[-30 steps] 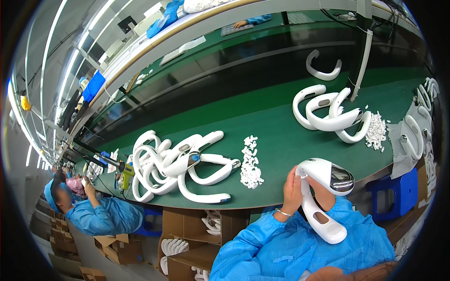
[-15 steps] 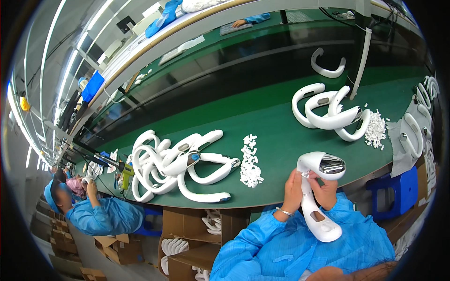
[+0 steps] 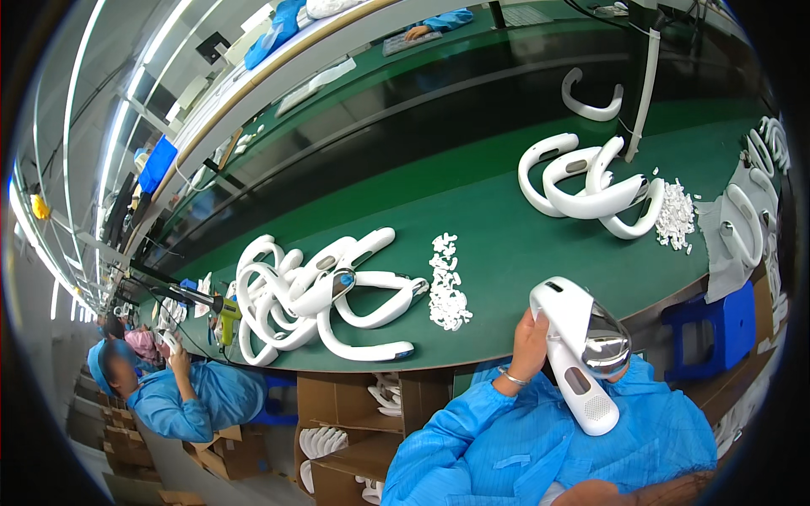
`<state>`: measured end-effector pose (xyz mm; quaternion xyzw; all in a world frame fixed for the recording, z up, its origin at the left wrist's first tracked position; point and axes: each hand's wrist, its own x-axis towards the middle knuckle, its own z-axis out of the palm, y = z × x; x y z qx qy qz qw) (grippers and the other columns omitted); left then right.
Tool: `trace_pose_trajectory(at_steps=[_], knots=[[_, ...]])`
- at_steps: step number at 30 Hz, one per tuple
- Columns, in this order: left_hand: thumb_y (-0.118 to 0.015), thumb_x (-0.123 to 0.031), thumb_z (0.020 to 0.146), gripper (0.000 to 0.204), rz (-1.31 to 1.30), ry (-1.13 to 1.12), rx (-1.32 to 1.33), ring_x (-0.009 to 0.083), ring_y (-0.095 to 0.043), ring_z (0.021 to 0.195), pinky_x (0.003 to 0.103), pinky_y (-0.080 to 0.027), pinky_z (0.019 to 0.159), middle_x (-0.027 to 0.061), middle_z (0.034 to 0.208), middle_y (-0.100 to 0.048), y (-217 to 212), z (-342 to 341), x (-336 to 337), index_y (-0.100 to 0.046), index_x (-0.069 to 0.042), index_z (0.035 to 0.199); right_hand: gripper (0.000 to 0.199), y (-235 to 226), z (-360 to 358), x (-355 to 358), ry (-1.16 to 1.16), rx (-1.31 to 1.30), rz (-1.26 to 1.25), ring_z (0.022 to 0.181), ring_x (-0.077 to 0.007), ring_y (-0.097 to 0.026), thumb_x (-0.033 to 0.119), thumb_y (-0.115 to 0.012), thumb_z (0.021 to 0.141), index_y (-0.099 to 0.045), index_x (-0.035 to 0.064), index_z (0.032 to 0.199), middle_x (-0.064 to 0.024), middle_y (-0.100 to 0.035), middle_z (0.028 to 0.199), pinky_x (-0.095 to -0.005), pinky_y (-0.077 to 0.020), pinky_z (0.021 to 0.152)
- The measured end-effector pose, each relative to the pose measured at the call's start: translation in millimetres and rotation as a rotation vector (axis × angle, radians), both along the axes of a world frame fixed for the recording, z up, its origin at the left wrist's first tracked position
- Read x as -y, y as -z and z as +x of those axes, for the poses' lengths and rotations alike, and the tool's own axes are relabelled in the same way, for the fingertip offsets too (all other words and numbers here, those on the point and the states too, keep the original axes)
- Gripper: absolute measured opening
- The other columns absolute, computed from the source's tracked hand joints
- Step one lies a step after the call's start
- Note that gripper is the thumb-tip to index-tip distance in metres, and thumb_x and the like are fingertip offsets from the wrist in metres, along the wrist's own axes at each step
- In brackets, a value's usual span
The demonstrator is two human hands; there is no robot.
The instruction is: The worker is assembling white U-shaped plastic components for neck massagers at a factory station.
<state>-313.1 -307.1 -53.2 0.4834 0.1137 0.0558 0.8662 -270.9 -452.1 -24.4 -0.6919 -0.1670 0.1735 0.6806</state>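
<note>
The device (image 3: 571,322) is at the bench's (image 3: 498,253) near edge, in front of the blue smock (image 3: 540,438). Its long axis slants from upper left to lower right; the grille end points toward the person, the chrome end rightward. The left hand (image 3: 529,344) grips the left edge near the bend. The right hand (image 3: 623,372) is mostly hidden behind the device; its grip cannot be determined. The carton (image 3: 337,401) contains white curved parts (image 3: 322,442).

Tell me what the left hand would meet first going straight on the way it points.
Most likely the white curved device that the left hand holds; its upper end lies right ahead. Beyond it, the line seems to cross the green tabletop, though depth is unclear.
</note>
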Motion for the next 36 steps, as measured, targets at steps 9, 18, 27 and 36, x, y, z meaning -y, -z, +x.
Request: trace_pose_trajectory(at_steps=[9, 18, 27, 36], knots=[[-0.041, -0.022, 0.098, 0.037, -0.149, 0.119, -0.085, 0.0148, -0.056, 0.101, 0.029, -0.045, 0.090, 0.0084, 0.114, -0.058, -11, -3, -1, -0.040, -0.002, 0.129, 0.047, -56, 7, 8, -0.318, 0.988, -0.537, 0.094, -0.0277, -0.061, 0.022, -0.074, 0.071, -0.059, 0.0017, 0.111, -0.0133, -0.063, 0.104, -0.0350, -0.0478, 0.083], [-0.045, -0.008, 0.088, 0.054, -0.245, 0.114, -0.045, 0.0181, -0.045, 0.117, 0.032, -0.035, 0.102, 0.0095, 0.128, -0.045, -6, -8, -4, -0.025, -0.005, 0.138, 0.035, -53, 9, 10, -0.218, 0.276, -0.195, 0.077, -0.0221, -0.064, 0.014, -0.078, 0.066, -0.063, -0.0002, 0.094, -0.0120, -0.065, 0.089, -0.0327, -0.0492, 0.067], [-0.045, 0.001, 0.078, 0.061, -0.069, 0.199, 0.042, 0.0197, -0.045, 0.117, 0.033, -0.037, 0.099, 0.0109, 0.126, -0.042, -2, -15, -10, -0.025, -0.001, 0.136, 0.021, -23, 8, 3, -0.066, 0.260, -0.107, 0.072, -0.0155, -0.061, 0.007, -0.073, 0.068, -0.064, -0.0020, 0.085, -0.0091, -0.065, 0.083, -0.0275, -0.0476, 0.064], [-0.045, 0.002, 0.080, 0.061, -0.151, 0.182, -0.037, 0.0192, -0.047, 0.114, 0.033, -0.037, 0.100, 0.0103, 0.125, -0.044, 2, -21, -7, -0.023, -0.001, 0.137, 0.017, -26, 13, 0, -0.172, -0.040, -0.010, 0.071, -0.0068, -0.055, 0.006, -0.072, 0.070, -0.065, 0.0015, 0.084, -0.0018, -0.066, 0.078, -0.0242, -0.0461, 0.064]])
